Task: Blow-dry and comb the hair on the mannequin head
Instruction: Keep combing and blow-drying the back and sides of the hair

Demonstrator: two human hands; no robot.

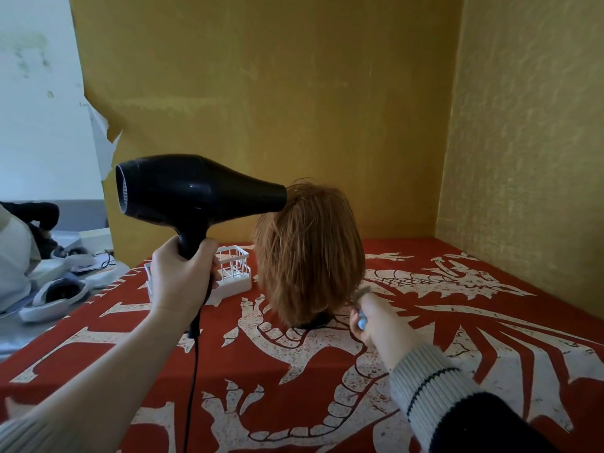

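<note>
We can read no brand or writing. Our left hand grips the black hair dryer, its nozzle touching the mannequin head. Our right hand holds a blurred comb at the hair's lower right edge. A white rack stands just behind our left hand.

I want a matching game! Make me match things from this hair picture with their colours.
Things:
1. plastic hair dryer in the left hand
2. mannequin head's short hair
3. small wire basket
4. dragon-print tablecloth

Colours:
A. white
B. red and white
C. black
D. ginger-orange

Pairs: 1-C, 2-D, 3-A, 4-B
</note>
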